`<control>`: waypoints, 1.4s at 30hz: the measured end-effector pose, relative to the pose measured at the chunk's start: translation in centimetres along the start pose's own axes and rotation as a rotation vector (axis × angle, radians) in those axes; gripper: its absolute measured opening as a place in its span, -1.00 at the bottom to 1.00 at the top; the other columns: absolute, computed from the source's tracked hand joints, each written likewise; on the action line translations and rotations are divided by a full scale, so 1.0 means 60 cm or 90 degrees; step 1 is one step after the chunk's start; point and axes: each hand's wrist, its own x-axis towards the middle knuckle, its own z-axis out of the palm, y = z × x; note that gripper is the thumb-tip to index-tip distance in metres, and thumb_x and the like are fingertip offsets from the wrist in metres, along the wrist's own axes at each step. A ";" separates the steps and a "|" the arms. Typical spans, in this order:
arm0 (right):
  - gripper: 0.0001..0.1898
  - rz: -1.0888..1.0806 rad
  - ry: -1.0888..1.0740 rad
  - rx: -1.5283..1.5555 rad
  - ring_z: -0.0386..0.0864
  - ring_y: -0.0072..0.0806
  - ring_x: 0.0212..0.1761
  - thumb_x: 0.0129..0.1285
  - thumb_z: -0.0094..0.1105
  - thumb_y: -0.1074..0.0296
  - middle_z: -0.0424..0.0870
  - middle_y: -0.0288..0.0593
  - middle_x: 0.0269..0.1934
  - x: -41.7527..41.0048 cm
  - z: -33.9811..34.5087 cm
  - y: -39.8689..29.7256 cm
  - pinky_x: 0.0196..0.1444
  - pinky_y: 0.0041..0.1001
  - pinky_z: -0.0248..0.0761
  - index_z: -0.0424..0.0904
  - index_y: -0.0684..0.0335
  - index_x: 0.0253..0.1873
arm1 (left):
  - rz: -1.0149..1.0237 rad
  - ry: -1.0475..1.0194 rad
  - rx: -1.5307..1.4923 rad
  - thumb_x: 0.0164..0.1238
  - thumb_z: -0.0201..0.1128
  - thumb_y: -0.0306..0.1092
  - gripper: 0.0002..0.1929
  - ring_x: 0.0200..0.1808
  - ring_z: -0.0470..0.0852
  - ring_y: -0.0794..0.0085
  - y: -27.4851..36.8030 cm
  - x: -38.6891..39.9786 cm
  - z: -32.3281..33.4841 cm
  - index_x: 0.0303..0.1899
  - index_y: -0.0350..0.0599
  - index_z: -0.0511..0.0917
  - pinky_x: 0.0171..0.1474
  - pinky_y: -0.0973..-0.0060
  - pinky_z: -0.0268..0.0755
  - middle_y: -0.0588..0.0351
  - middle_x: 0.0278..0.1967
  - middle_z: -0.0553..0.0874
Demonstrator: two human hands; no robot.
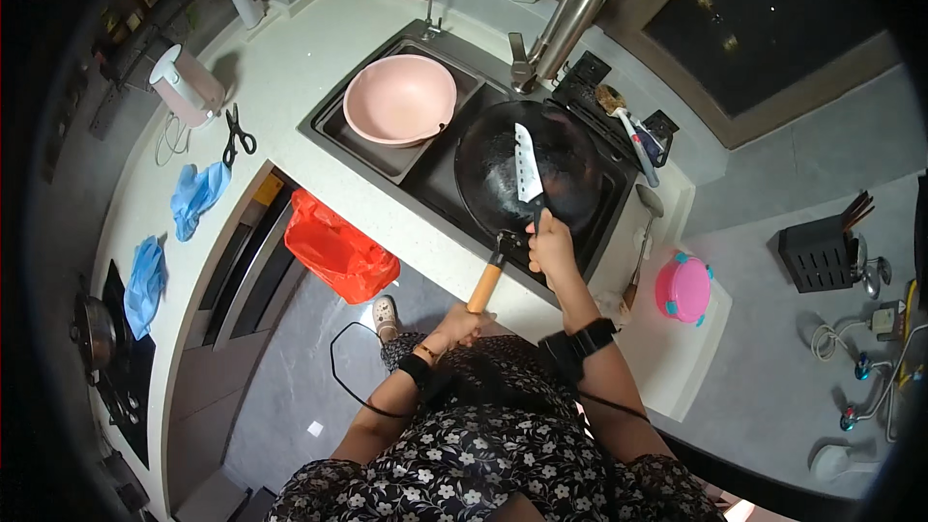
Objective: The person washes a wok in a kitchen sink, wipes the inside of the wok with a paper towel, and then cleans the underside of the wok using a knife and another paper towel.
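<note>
My right hand (552,249) grips the black handle of a kitchen knife (528,170). Its blade, with a row of holes, points away from me over the dark wok (487,152). My left hand (458,326) is closed around the end of the wok's wooden handle (484,288). The wok sits in the right basin of a dark double sink (428,185), its surface shiny as if wet. I cannot tell whether the blade touches it. A pink plastic basin (399,98) stands in the left sink basin.
A metal faucet (569,18) rises behind the wok. A scrub brush (638,145), a ladle (645,232) and a pink lidded container (683,288) lie to the right. Scissors (235,134), blue gloves (199,192) and a kettle (185,87) are left. Below hangs a red bin bag (337,254).
</note>
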 end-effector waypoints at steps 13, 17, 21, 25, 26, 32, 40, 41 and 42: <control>-0.55 0.061 0.040 0.083 0.21 -0.58 -0.80 0.41 -0.22 -0.04 0.27 -0.31 -0.71 0.001 0.013 0.003 -0.77 -0.53 0.04 0.40 0.27 -0.34 | -0.008 -0.017 -0.006 0.11 0.35 -0.12 -0.67 -0.81 0.34 0.59 -0.007 0.007 0.000 -0.48 -0.22 0.50 -0.74 0.60 0.16 0.25 -0.75 0.41; -0.58 0.030 0.073 0.032 0.28 -0.54 -0.77 0.42 -0.20 0.05 0.32 -0.27 -0.70 -0.027 0.007 0.017 -0.75 -0.48 0.12 0.40 0.28 -0.39 | -0.004 0.036 0.005 0.09 0.39 -0.11 -0.66 -0.82 0.33 0.63 -0.013 0.002 0.004 -0.55 -0.17 0.50 -0.76 0.63 0.12 0.28 -0.77 0.39; -0.59 0.034 0.037 0.029 0.28 -0.53 -0.77 0.41 -0.20 0.07 0.32 -0.27 -0.70 0.019 0.018 0.008 -0.74 -0.47 0.14 0.40 0.27 -0.40 | 0.003 -0.021 -0.048 0.10 0.39 -0.11 -0.66 -0.82 0.33 0.63 -0.007 0.006 0.007 -0.56 -0.15 0.50 -0.76 0.63 0.11 0.28 -0.76 0.41; -0.60 0.037 0.077 0.046 0.29 -0.53 -0.76 0.39 -0.21 0.10 0.35 -0.24 -0.68 -0.014 0.010 0.011 -0.73 -0.50 0.14 0.46 0.29 -0.37 | 0.000 -0.010 -0.046 0.10 0.38 -0.10 -0.66 -0.82 0.33 0.63 -0.015 0.002 0.004 -0.55 -0.16 0.50 -0.76 0.63 0.10 0.27 -0.76 0.42; -0.60 0.018 0.073 0.026 0.31 -0.52 -0.76 0.39 -0.22 0.10 0.36 -0.23 -0.67 -0.010 0.011 0.018 -0.73 -0.49 0.16 0.46 0.30 -0.37 | 0.009 0.001 -0.027 0.10 0.38 -0.10 -0.66 -0.82 0.33 0.63 -0.015 0.002 0.004 -0.56 -0.16 0.51 -0.76 0.63 0.10 0.28 -0.76 0.42; -0.56 -0.076 0.085 -0.095 0.42 -0.32 -0.70 0.40 -0.20 0.08 0.44 -0.08 -0.65 0.063 0.013 0.045 -0.64 -0.35 0.28 0.46 0.36 -0.38 | 0.001 -0.029 -0.036 0.11 0.37 -0.10 -0.66 -0.81 0.33 0.63 0.002 0.002 0.011 -0.60 -0.14 0.51 -0.76 0.63 0.11 0.28 -0.77 0.41; -0.57 0.008 0.063 -0.002 0.32 -0.48 -0.76 0.42 -0.19 0.08 0.35 -0.21 -0.68 -0.005 0.021 0.009 -0.73 -0.46 0.19 0.45 0.34 -0.36 | -0.009 -0.029 -0.030 0.12 0.36 -0.11 -0.67 -0.81 0.31 0.63 -0.008 0.006 0.003 -0.57 -0.16 0.51 -0.76 0.63 0.11 0.29 -0.76 0.40; -0.57 0.007 0.065 0.001 0.32 -0.48 -0.76 0.42 -0.19 0.08 0.35 -0.21 -0.68 0.003 0.025 -0.001 -0.73 -0.46 0.19 0.45 0.34 -0.36 | -0.010 -0.039 -0.037 0.12 0.36 -0.11 -0.67 -0.81 0.31 0.63 -0.008 0.008 0.003 -0.56 -0.15 0.51 -0.76 0.63 0.11 0.29 -0.76 0.40; -0.57 0.021 0.062 0.008 0.30 -0.50 -0.76 0.42 -0.20 0.08 0.34 -0.23 -0.68 0.008 0.029 -0.014 -0.73 -0.48 0.17 0.45 0.33 -0.36 | -0.011 -0.041 -0.035 0.12 0.36 -0.11 -0.67 -0.81 0.31 0.63 -0.008 0.008 0.004 -0.56 -0.15 0.51 -0.76 0.63 0.11 0.29 -0.76 0.40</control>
